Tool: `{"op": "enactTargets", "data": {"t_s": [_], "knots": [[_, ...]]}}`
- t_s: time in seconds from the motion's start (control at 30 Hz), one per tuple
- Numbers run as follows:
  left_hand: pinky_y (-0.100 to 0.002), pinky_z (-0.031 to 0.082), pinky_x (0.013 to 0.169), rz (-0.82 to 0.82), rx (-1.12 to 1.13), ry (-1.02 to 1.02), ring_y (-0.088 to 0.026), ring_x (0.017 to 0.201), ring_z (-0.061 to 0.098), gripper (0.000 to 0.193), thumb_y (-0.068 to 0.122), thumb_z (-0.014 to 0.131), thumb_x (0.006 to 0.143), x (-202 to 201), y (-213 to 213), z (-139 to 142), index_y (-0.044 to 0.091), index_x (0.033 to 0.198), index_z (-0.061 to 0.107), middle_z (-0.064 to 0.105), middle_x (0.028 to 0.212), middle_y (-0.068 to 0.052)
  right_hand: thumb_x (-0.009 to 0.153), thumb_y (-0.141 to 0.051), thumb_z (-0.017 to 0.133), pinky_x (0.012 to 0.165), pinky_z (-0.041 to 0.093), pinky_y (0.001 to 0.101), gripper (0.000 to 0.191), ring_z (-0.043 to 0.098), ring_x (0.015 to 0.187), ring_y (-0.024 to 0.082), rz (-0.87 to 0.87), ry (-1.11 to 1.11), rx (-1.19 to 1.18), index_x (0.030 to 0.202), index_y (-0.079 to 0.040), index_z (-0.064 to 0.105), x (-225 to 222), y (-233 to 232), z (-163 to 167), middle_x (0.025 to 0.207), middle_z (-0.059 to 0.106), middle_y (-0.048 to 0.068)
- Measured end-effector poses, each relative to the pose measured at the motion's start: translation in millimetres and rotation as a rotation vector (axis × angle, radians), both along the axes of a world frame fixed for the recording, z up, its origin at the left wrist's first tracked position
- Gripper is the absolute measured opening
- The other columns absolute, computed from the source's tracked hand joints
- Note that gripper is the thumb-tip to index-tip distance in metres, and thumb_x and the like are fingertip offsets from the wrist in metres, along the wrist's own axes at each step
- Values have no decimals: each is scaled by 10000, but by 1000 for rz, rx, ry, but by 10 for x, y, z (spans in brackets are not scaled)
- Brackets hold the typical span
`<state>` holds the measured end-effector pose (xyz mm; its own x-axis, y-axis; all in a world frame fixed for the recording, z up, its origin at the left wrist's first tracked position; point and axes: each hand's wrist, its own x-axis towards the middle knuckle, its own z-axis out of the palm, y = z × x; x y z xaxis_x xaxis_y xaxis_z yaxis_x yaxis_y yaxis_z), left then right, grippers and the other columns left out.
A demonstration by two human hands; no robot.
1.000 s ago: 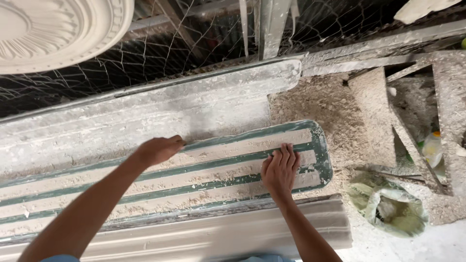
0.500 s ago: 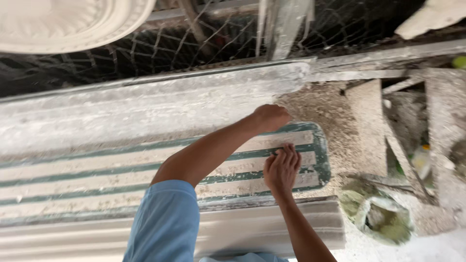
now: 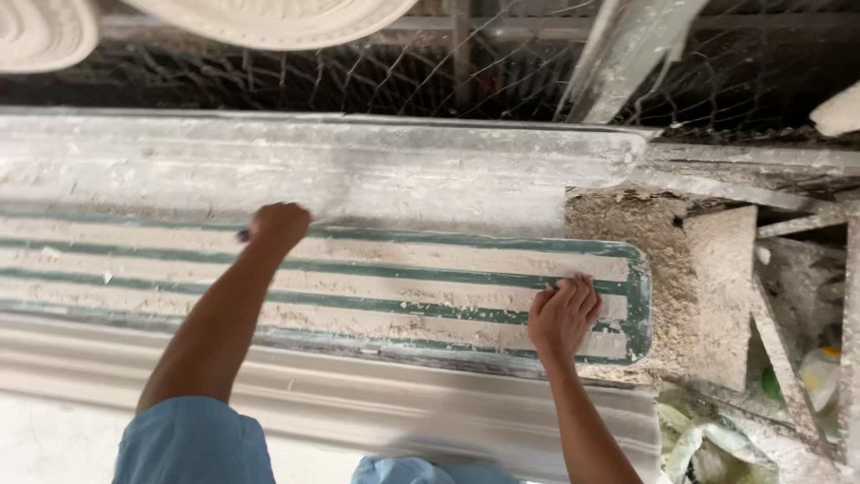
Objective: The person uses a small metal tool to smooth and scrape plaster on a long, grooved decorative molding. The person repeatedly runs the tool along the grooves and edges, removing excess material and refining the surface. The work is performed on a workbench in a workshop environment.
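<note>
A long green-ribbed mould [image 3: 430, 300] lies across the bench, coated with whitish plaster and fibres. My left hand [image 3: 279, 226] is a fist at the mould's far edge, left of centre, and a small dark object [image 3: 243, 236] pokes out of it. My right hand [image 3: 564, 314] rests flat-fingered on the mould near its rounded right end, holding nothing. Blue sleeves show at the bottom edge.
A plaster-caked metal channel [image 3: 358, 166] runs along the far side of the mould, and a pale cornice length [image 3: 376, 412] lies on the near side. Wire mesh [image 3: 502, 72] and white plaster rosettes [image 3: 269, 18] are behind. Crusted debris and crumpled bags [image 3: 717, 439] sit at right.
My left hand has swept from the right part of the mould's far edge back to the left. My right hand has stayed near the right end.
</note>
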<state>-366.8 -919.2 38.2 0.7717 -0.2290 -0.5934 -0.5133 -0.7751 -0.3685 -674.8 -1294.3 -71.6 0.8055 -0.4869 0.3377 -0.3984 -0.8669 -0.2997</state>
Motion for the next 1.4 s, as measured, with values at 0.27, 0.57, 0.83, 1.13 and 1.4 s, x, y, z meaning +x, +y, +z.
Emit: {"op": "enactTargets", "data": {"t_s": [0.27, 0.57, 0.83, 1.13, 1.4], "knots": [[-441, 602, 535, -150, -636, -416, -255, 681, 752, 147, 159, 639, 912, -820, -872, -449, 85, 826, 731, 743, 854, -93, 1045, -185, 501, 1211, 260, 614, 244, 435, 1404, 426, 51, 20, -19, 1194, 7, 497, -2, -36, -116, 1377, 507, 264], [-394, 566, 709, 189, -233, -379, -218, 914, 758, 186, 211, 627, 981, 249, 1897, 281, 148, 999, 801, 795, 970, -48, 1038, -109, 621, 1121, 377, 549, 297, 476, 1253, 417, 85, -113, 140, 1258, 77, 550, -479, 181, 331, 1265, 539, 284], [-425, 554, 590, -13, -491, -533, -220, 699, 726, 197, 259, 626, 969, 143, 3734, -135, 109, 1092, 663, 723, 759, -45, 1071, -220, 589, 635, 521, 413, 309, 616, 695, 259, -48, -177, 542, 1280, -7, 511, -358, 2208, 272, 938, 634, 133], [-403, 563, 725, 1437, -1518, -326, -333, 791, 734, 248, 207, 563, 994, -3349, 5400, -951, 31, 1117, 687, 726, 832, -235, 1026, -336, 598, 445, 399, 291, 323, 450, 463, 95, 373, 219, 965, 1154, -45, 657, 1644, 5929, 119, 569, 506, 10], [-367, 530, 550, 2090, -1556, -669, -241, 574, 624, 283, 138, 598, 986, -4374, 7154, -1441, -14, 1224, 623, 677, 745, -202, 1070, -334, 546, 516, 318, 248, 347, 377, 547, 52, 897, 233, 965, 1023, -21, 686, 2505, 8230, 113, 641, 499, -31]]}}
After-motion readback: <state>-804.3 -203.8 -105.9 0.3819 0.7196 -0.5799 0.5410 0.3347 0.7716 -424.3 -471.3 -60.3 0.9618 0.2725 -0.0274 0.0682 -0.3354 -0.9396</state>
